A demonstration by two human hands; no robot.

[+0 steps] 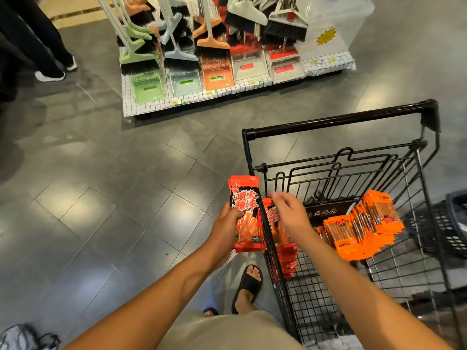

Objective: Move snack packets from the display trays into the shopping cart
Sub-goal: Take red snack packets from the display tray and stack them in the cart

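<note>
Here, the left hand [225, 227] grips upright red snack packets [249, 215] just outside the shopping cart's [338, 120] left wall. The right hand [290, 213], fingers bent, is over the loose red packets [288, 258] inside; whether it grips one cannot be told. Orange packets [353, 236] lie farther right in the cart.

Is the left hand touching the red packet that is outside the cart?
Touching. The head view shows the left hand gripping the red packet, its thumb lying across the front.

Free cart floor [319, 300] beside orange packets [353, 234]
</note>
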